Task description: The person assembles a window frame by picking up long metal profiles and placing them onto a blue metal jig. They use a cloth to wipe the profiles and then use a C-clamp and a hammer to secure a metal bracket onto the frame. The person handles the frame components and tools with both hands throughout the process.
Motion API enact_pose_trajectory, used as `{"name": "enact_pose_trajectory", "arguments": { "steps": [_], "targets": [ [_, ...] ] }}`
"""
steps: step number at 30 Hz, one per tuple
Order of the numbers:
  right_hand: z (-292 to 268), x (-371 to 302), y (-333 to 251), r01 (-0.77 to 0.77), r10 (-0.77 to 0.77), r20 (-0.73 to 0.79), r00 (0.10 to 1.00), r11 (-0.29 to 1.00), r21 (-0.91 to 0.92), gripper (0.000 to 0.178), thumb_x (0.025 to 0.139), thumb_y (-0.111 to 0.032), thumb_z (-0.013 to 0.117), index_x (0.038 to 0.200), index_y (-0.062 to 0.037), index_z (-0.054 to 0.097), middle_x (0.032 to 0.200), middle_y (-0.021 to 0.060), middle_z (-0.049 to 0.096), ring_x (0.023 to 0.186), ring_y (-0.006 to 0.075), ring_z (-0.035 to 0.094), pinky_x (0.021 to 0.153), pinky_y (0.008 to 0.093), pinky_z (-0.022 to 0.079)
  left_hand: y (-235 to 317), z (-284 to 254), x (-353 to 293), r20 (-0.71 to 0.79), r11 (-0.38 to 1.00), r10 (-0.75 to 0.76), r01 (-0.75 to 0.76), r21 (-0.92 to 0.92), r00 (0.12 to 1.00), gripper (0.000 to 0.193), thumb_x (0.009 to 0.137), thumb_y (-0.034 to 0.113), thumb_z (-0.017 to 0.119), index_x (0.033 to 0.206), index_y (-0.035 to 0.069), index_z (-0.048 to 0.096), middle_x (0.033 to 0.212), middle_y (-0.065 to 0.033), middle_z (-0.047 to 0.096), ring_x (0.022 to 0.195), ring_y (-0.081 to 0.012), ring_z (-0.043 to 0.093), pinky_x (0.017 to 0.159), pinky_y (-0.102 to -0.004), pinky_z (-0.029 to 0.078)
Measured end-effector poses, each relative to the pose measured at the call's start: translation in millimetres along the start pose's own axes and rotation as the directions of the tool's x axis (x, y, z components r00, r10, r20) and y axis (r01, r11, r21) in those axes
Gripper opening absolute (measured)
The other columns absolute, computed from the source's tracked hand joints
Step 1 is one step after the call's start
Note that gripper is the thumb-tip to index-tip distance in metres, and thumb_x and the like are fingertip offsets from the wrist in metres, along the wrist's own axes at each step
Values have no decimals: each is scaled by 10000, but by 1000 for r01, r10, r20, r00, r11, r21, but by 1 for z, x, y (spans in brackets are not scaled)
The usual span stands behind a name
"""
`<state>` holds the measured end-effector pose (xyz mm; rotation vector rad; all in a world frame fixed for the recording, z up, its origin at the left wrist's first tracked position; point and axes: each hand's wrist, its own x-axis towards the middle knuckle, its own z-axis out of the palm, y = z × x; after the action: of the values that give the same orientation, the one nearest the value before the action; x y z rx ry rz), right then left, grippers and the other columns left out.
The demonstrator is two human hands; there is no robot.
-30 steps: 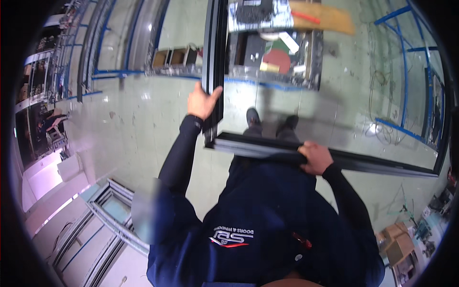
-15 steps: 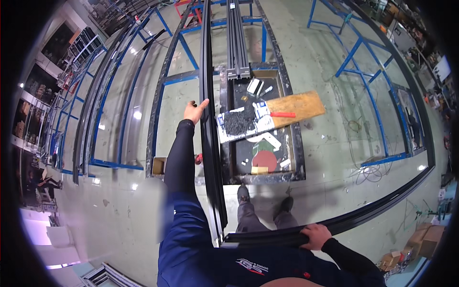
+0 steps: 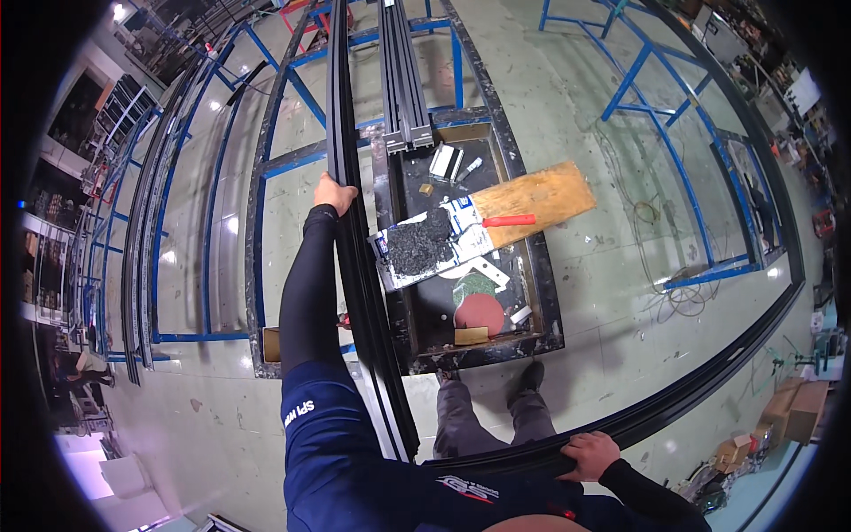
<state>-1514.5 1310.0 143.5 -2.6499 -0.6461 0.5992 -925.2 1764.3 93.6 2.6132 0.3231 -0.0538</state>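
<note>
a large black frame (image 3: 683,417) reaches out ahead of the person, opening forward and to the right of the body. its long axis runs away from the waist; the left bar passes over the left part of the worktop (image 3: 548,301), the near bar crosses just in front of the person, and the far bar on the right runs over the floor (image 3: 585,293). whether the worktop bears any of its weight cannot be told. inside the frame, just right of the left bar, lie grey profiles (image 3: 408,84) nearly parallel to it, then a wooden board (image 3: 541,202) set crosswise. of the two hands, the left hand (image 3: 332,195) is farther out, against the left bar's outer side; its fingertips are hidden, so its grip is unclear. the right hand (image 3: 592,456) is closer to the body, fingers curled over the near bar, and nearer the frame's near left corner. smallest is a red handle (image 3: 510,220) on the board.
</note>
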Motion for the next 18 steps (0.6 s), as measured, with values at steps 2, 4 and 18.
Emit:
{"name": "enact_pose_trajectory", "arguments": {
  "steps": [2,4,18],
  "targets": [
    [1,-1,0,22,-22,-14,1000,1000,-10,554,687,-644,746,916,-141,711,864,18,676,909,209,683,796,359,519,1,-1,0,6,1000,20,-20,1,1000,651,702,236,790,1205,-67,511,1147,-315,659,1106,-436,646,967,-436,519],
    [-2,2,0,28,-28,1,1000,1000,-12,547,687,-635,748,917,-141,706,868,17,678,922,206,683,790,360,517,3,0,-3,12,999,41,-41,0,999,641,710,233,777,1201,-80,510,1136,-325,657,1099,-443,645,962,-443,517],
    [-13,11,9,-138,106,234,966,982,128,556,626,-552,819,961,-124,698,979,81,689,1011,279,664,836,436,502,-48,22,-23,3,991,84,-83,-103,996,678,820,526,753,1054,-97,622,979,-259,715,957,-322,711,814,-439,534]
  ]
}}
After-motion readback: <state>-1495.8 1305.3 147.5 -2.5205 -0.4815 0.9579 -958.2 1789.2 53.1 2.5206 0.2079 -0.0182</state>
